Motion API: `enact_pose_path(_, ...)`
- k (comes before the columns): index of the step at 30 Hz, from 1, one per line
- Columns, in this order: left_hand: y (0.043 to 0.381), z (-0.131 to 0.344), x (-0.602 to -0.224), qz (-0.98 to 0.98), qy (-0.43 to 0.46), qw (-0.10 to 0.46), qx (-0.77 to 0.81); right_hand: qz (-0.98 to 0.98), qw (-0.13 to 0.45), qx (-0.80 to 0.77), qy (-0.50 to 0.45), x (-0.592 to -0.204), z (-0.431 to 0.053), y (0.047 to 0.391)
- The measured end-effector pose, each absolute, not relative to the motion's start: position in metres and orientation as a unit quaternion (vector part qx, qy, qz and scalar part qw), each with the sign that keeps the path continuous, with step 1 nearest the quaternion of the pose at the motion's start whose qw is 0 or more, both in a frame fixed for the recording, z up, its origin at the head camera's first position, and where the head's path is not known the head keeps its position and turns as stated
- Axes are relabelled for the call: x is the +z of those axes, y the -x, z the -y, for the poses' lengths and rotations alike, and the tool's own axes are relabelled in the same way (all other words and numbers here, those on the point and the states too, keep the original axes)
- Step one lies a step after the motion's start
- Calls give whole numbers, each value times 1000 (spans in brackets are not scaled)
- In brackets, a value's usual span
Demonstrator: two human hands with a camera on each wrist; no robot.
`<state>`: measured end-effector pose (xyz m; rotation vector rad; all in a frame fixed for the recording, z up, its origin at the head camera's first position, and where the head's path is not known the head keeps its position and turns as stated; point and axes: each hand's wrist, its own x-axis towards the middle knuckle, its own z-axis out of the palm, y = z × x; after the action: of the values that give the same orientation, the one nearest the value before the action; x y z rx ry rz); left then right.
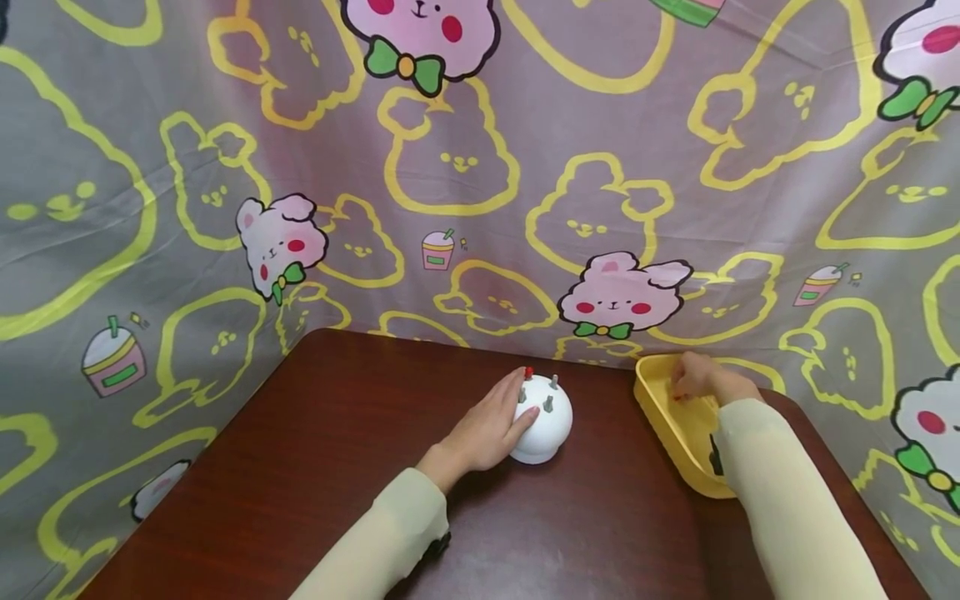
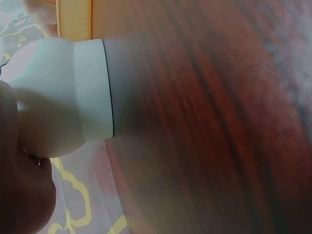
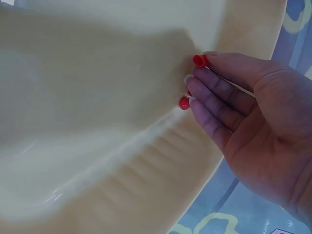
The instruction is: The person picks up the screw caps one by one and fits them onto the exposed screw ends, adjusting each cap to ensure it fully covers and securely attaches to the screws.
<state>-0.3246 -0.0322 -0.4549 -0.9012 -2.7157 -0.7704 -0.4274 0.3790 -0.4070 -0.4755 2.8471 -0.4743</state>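
Observation:
A white dome (image 1: pixel 545 433) on a short round base sits on the table, with several grey pegs (image 1: pixel 549 405) sticking up from it. One red cap (image 1: pixel 528 372) shows at its upper left. My left hand (image 1: pixel 480 429) holds the dome from the left, thumb across the front and fingers along the far side. Over at the right, my right hand (image 1: pixel 705 377) reaches into the yellow tray (image 1: pixel 672 442). In the right wrist view its thumb and index finger pinch a small hollow red cap (image 3: pixel 199 61). A second red piece (image 3: pixel 184 103) shows by the lower fingertips.
The dark reddish wooden table (image 1: pixel 337 450) carries the dome and tray. Behind it and at both sides hangs a grey curtain (image 1: pixel 480 300) with cartoon animals, close to the table's back edge. The tray's far end lies near this curtain.

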Motion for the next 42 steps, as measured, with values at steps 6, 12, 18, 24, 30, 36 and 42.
enact_pose_path(6, 324, 33, -453, 914, 300, 83, -262, -963, 121, -184, 156, -403, -380, 430)
enact_pose_path(12, 324, 33, -453, 914, 297, 79, -263, -959, 117, -178, 187, -401, -378, 432)
enact_pose_path(18, 326, 33, -452, 913, 299, 86, -262, -959, 115, -169, 196, -394, -376, 434)
enact_pose_path(24, 325, 33, -453, 915, 292, 75, -266, -960, 87, -165, 207, -388, -374, 429)
enact_pose_path(30, 323, 32, -458, 917, 288, 67, -267, -957, 47, -161, 235, -382, -372, 421)
enact_pose_path(36, 323, 31, -458, 914, 295, 81, -268, -960, 13, -157, 232, -372, -369, 412)
enact_pose_path(42, 323, 31, -455, 914, 295, 78, -267, -961, -5, -157, 228, -364, -366, 406)
